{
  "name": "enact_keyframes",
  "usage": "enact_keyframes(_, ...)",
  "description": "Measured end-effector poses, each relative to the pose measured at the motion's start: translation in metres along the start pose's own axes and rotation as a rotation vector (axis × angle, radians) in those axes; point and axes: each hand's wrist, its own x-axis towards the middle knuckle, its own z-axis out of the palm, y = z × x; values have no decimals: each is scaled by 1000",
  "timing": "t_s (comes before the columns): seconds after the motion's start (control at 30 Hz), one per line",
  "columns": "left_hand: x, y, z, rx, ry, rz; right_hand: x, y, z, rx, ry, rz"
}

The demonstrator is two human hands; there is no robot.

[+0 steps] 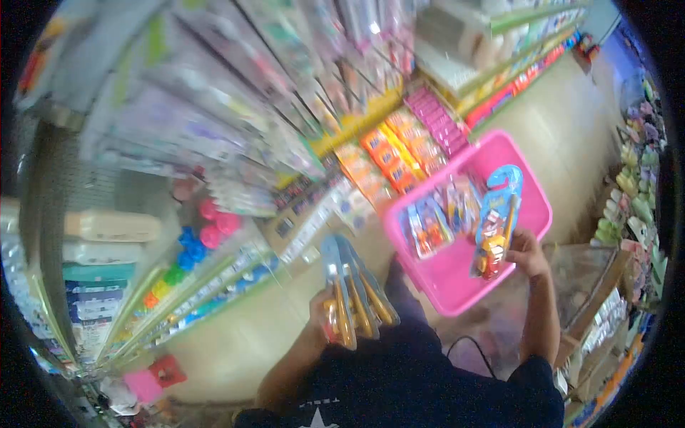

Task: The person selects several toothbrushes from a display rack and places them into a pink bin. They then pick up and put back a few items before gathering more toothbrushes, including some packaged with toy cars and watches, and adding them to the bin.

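My left hand (320,309) is closed around several blister packs (354,296), fanned out, with blue tops and long yellow handles that look like toothbrushes. My right hand (528,254) pinches the lower edge of one more toothbrush pack (501,207), blue-backed with a yellow and red figure at its base. That pack is over the pink basket (457,303). Inside the basket lie other small packs (429,228) with blue and red print, toward its left side. Fine print is blurred.
Shelves of hanging packaged goods (285,78) rise ahead. Orange packets (389,153) and magenta boxes (435,118) fill a low shelf beside the basket. Colourful items (189,246) line a shelf at left. Pale floor (571,107) runs along the aisle, with artificial-looking flowers (628,171) at far right.
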Motion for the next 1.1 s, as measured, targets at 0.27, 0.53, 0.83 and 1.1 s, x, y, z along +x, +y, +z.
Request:
enact_keyframes(0.27, -81, 56, -63, 17, 41, 324, 19, -49, 189, -341, -15, -339)
enact_keyframes(0.53, -120, 93, -184, 50, -89, 61, 13, -109, 300, -173, 119, -685)
enact_keyframes(0.83, -84, 114, -239, 33, -77, 182, 34, -190, 341, -29, -14, -947)
enact_keyframes(1.1, -68, 100, -186, -31, -28, 442, 66, -326, 394, 185, -308, -1238)
